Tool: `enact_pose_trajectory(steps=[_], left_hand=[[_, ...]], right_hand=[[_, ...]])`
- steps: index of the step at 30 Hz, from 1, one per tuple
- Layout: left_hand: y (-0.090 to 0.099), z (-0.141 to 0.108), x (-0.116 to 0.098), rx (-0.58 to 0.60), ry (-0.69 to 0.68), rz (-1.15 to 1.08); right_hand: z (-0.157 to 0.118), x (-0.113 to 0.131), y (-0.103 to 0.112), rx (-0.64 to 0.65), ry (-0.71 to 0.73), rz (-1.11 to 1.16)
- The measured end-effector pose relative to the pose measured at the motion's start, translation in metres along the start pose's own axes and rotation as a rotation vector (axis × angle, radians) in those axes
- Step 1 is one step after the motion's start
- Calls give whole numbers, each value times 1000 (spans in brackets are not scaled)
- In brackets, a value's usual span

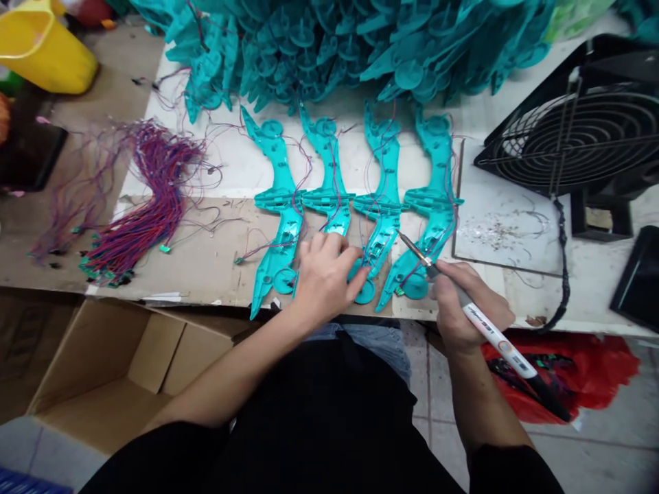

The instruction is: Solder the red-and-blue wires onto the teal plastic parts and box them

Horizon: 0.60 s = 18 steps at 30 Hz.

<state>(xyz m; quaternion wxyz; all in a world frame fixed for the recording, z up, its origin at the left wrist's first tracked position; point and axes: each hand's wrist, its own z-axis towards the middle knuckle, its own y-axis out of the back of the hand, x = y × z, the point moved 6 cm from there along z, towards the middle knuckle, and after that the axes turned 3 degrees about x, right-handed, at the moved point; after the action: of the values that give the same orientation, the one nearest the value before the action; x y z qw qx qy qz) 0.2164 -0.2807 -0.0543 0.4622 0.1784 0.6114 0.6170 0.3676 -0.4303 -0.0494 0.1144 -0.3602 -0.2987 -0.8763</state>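
Note:
In my right hand [471,305] is a soldering iron [497,339] with a white and grey handle, gripped like a pen. Its metal tip points up-left, close to the third teal plastic part [384,171] from the left. My left hand [329,274] lies over the lower ends of the second teal part [329,168] and third part, fingers bent. Its thumb and forefinger close at thin red and blue wires [364,250] on the third part; the exact contact is partly hidden. Another teal part [278,161] lies at the left, and one more [435,165] at the right, all with wires.
A bundle of red and purple wires [149,206] lies left. Many teal parts [319,48] are heaped behind. A black fan [571,130] stands right, by a solder-specked board [507,219]. Below the table edge are a cardboard box [87,350] and a red bag [602,370].

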Motion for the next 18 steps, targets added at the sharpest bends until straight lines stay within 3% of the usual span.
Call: enact_pose_trajectory(steps=[6, 11, 18], left_hand=[[-22, 12, -12, 189, -60, 73], [-14, 24, -3, 75, 16, 29], [-37, 55, -1, 106, 70, 20]], right_hand=[[-5, -9, 3, -40, -45, 62], [-4, -20, 0, -83, -120, 32], [-1, -21, -5, -54, -111, 42]])
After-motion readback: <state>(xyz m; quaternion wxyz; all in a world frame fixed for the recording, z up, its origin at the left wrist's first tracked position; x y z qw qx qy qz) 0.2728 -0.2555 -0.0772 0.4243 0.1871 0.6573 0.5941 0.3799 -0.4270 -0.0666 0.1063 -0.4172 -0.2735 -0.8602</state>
